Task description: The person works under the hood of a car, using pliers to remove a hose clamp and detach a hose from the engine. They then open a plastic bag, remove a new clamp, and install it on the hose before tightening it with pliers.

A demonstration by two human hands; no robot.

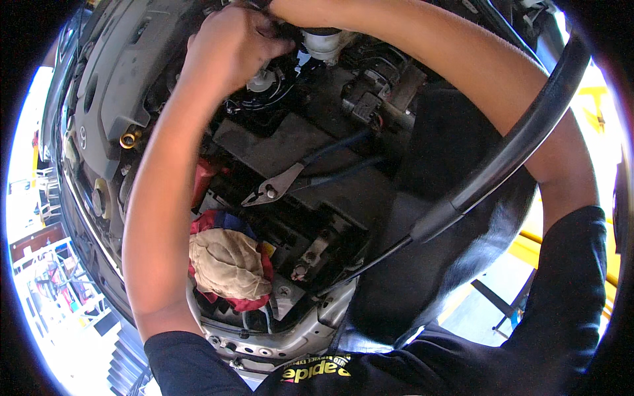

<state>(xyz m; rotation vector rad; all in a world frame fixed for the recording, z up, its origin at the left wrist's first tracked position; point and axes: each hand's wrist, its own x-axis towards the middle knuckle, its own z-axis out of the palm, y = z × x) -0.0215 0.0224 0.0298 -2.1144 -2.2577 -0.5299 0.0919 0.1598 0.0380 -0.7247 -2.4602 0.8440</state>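
Note:
In the engine bay's upper part, my left hand [234,46] bends over with curled fingers and the thumb side toward the right. Whatever lies inside its grip is hidden. My right forearm [422,30] arches in from the right, and its wrist meets the top edge beside the left hand; the right hand's fingers are mostly cut off or hidden. Just right of the hands is a whitish reservoir [321,46]. Below the left hand sits a round pale fitting [262,82] among dark hoses. Slip-joint pliers [274,187] with dark blue handles lie on a black cover, jaws parted.
A crumpled beige cloth [230,264] rests on red fabric [267,261] near the front edge. A black prop rod [489,171] slants across the right side. A black fender cover [429,264] drapes over the car's edge. The grey engine cover [109,79] is at left.

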